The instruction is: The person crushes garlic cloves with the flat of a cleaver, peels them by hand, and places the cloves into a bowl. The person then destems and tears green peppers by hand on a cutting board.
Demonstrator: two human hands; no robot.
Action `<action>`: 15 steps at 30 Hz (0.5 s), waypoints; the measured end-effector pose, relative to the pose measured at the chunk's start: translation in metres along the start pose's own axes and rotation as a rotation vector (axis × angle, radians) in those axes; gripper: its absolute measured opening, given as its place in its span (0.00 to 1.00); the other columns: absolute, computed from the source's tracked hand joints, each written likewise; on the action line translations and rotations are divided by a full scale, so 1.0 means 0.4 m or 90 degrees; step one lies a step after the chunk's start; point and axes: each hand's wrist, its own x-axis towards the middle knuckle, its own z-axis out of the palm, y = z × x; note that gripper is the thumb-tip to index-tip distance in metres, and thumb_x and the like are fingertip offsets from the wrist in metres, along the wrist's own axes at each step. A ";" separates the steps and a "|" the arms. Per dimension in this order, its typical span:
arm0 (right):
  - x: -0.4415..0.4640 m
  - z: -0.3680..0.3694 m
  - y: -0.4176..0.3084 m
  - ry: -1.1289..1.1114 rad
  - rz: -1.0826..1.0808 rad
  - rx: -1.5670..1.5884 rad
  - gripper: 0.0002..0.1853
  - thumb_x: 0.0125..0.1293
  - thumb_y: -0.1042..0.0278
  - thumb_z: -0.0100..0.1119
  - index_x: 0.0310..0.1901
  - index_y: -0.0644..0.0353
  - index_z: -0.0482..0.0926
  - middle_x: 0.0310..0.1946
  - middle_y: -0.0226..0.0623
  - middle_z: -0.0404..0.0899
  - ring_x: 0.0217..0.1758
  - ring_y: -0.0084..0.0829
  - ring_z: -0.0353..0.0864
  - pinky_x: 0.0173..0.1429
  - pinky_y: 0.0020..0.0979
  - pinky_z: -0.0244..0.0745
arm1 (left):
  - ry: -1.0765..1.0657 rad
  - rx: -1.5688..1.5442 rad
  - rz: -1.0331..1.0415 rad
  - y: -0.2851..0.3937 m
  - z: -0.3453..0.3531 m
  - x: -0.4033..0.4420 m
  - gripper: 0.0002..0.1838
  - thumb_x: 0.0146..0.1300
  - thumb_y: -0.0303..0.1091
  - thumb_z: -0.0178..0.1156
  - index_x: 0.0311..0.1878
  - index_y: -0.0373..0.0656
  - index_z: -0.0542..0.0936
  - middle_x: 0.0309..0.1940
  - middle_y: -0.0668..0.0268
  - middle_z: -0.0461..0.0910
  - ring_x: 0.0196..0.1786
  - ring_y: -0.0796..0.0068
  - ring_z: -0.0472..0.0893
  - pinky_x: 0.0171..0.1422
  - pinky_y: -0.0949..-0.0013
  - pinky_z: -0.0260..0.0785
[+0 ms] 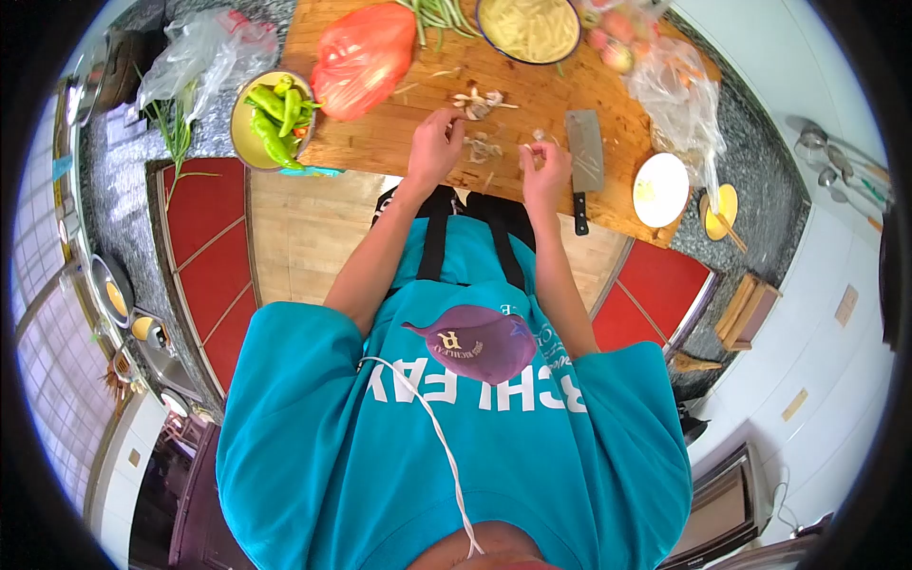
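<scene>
My left hand (pixel 438 148) is over the wooden board with its fingers drawn together, fingertips just short of a small heap of garlic (pixel 483 102). Whatever is between those fingers is too small to make out. To its right, my right hand (pixel 546 174) is closed in a pinch, with a small pale bit at its fingertips that I cannot name for sure. Loose garlic skins (pixel 483 148) lie on the board between both hands. A cleaver (pixel 586 157) rests just right of my right hand, black handle toward me.
A yellow bowl of green peppers (pixel 241 131) and a red plastic bag (pixel 364 62) are on the left. A bowl of pale shreds (pixel 528 28) stands at the back. On the right are a clear bag (pixel 676 95), a white plate (pixel 662 201) and a yellow dish with chopsticks (pixel 723 211).
</scene>
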 end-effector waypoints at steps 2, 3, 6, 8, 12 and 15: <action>-0.027 -0.036 0.060 0.014 0.008 -0.018 0.09 0.58 0.70 0.72 0.36 0.58 0.79 0.34 0.38 0.80 0.44 0.46 0.75 0.50 0.45 0.68 | -0.026 0.008 0.015 0.007 0.050 -0.017 0.07 0.65 0.26 0.60 0.45 0.37 0.82 0.38 0.51 0.83 0.33 0.56 0.82 0.38 0.61 0.74; -0.034 -0.054 0.077 0.021 0.010 -0.034 0.09 0.59 0.70 0.72 0.37 0.58 0.80 0.34 0.37 0.80 0.44 0.46 0.75 0.50 0.45 0.68 | -0.044 0.016 0.026 0.021 0.069 -0.022 0.07 0.65 0.26 0.60 0.45 0.37 0.82 0.38 0.51 0.83 0.32 0.56 0.82 0.37 0.61 0.74; -0.048 -0.091 0.120 0.018 -0.004 -0.039 0.09 0.60 0.70 0.70 0.40 0.60 0.80 0.40 0.40 0.80 0.48 0.47 0.74 0.52 0.45 0.68 | -0.067 0.004 0.053 0.061 0.128 -0.056 0.07 0.66 0.26 0.60 0.45 0.37 0.82 0.37 0.52 0.83 0.32 0.58 0.82 0.36 0.62 0.74; -0.069 -0.124 0.143 0.021 0.016 -0.055 0.13 0.60 0.70 0.70 0.45 0.60 0.79 0.43 0.46 0.77 0.51 0.49 0.72 0.54 0.46 0.68 | -0.080 0.013 0.051 0.080 0.168 -0.077 0.07 0.66 0.26 0.60 0.45 0.37 0.82 0.37 0.52 0.83 0.32 0.58 0.83 0.36 0.62 0.74; -0.132 -0.212 0.182 0.045 0.087 -0.184 0.17 0.57 0.69 0.72 0.45 0.61 0.77 0.40 0.48 0.76 0.50 0.50 0.73 0.55 0.48 0.68 | -0.109 0.038 0.018 0.086 0.239 -0.121 0.07 0.66 0.26 0.61 0.45 0.37 0.83 0.37 0.52 0.84 0.32 0.57 0.83 0.35 0.61 0.75; -0.167 -0.223 0.254 -0.043 0.099 -0.130 0.18 0.55 0.68 0.72 0.44 0.63 0.76 0.38 0.50 0.75 0.49 0.53 0.74 0.54 0.51 0.69 | -0.076 0.020 0.050 0.090 0.284 -0.142 0.07 0.66 0.26 0.60 0.45 0.37 0.83 0.36 0.51 0.84 0.31 0.57 0.84 0.36 0.60 0.75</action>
